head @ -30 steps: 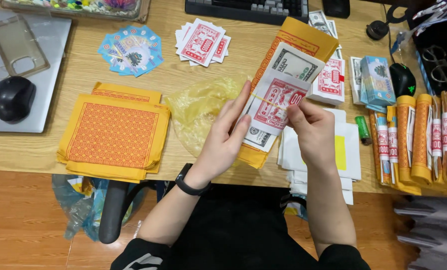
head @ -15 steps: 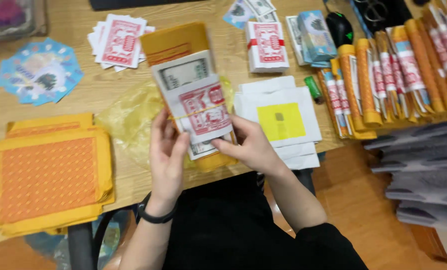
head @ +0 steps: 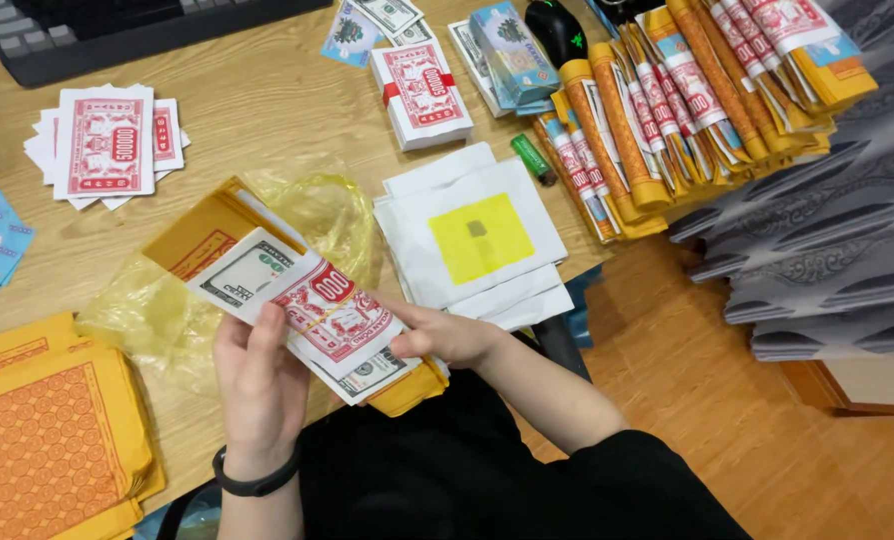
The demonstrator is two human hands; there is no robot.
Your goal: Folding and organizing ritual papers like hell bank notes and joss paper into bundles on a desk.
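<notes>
Both my hands hold one stacked bundle of paper notes above the table's front edge: a yellow folded sheet underneath, grey-green notes on it, a red-and-white note on top. My left hand, with a black wristband, grips the bundle's near left side, thumb and fingers over the notes. My right hand holds its near right end. A crumpled yellow plastic bag lies on the table under the bundle.
White sheets with a yellow square lie right of the bundle. Orange patterned paper is at the left, loose red-and-white notes behind, a banded pack, rolled paper sticks, a keyboard, dark stacked sheets.
The view has swung right and moved closer. The bundle has tilted, its far end now pointing up and left, and both hands still hold it.
</notes>
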